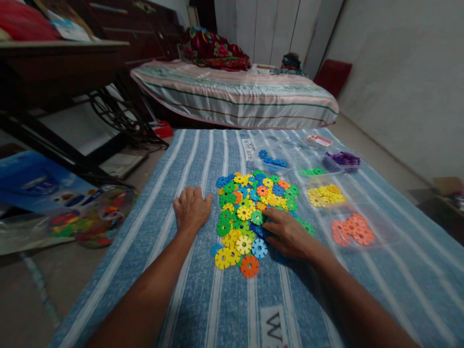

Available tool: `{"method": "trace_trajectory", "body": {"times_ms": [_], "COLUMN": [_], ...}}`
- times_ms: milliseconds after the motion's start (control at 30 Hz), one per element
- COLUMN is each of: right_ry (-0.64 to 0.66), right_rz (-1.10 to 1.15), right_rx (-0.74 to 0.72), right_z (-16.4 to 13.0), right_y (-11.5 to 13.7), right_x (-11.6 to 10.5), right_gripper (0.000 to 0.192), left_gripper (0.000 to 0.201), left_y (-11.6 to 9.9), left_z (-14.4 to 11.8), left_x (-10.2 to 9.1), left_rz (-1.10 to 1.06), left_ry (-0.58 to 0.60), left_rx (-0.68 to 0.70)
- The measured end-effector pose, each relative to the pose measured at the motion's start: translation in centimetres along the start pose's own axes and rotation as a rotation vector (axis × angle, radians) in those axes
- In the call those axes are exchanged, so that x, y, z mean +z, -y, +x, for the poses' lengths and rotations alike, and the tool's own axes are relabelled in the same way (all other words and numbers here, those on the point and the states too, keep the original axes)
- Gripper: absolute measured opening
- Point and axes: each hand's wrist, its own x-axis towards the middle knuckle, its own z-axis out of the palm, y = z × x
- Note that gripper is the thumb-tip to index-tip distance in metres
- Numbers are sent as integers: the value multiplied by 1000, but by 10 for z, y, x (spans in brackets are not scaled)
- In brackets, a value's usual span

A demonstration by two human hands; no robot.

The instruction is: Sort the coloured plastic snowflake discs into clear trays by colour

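Note:
A heap of notched plastic discs point(244, 212) in yellow, green, blue and orange lies spread on the blue striped cloth point(163, 193). My left hand point(192, 208) rests flat on the cloth just left of the heap, holding nothing. My right hand point(288, 232) reaches into the heap's right side, its fingers over the discs; whether a disc is between the fingertips cannot be made out. Closest to me lie an orange disc point(254, 267) and a light blue disc point(260, 254).
Clear plastic boxes to the right hold sorted discs: orange discs point(357, 229), yellow discs point(328, 195), green discs point(312, 171), blue discs point(275, 162) and purple discs point(342, 158). A bed point(235, 99) stands beyond the table, a sewing table point(65, 46) at left.

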Motion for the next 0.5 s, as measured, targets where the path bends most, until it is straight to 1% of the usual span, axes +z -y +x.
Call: {"method": "trace_trajectory", "body": {"times_ms": [67, 167, 267, 333, 400, 500], "right_ry": [-56, -164, -281, -335, -370, -462], "right_rz": [34, 115, 192, 207, 175, 62], "right_rx": [-25, -48, -33, -19, -1, 47], "right_z": [0, 0, 0, 4, 13, 38], "right_y": [0, 0, -2, -6, -14, -33], "right_x": [0, -1, -2, -5, -13, -34], "right_gripper": [12, 19, 19, 17, 16, 18], "left_gripper": [47, 46, 45, 44, 44, 45], "left_y": [0, -1, -2, -3, -3, -3], "left_z": [0, 0, -1, -2, -2, -2], "left_x": [0, -2, -4, -4, -5, -4], "left_rz": [2, 4, 7, 12, 13, 1], "left_ry": [-1, 1, 1, 0, 0, 1], "left_rx": [2, 2, -1, 0, 2, 0]}}
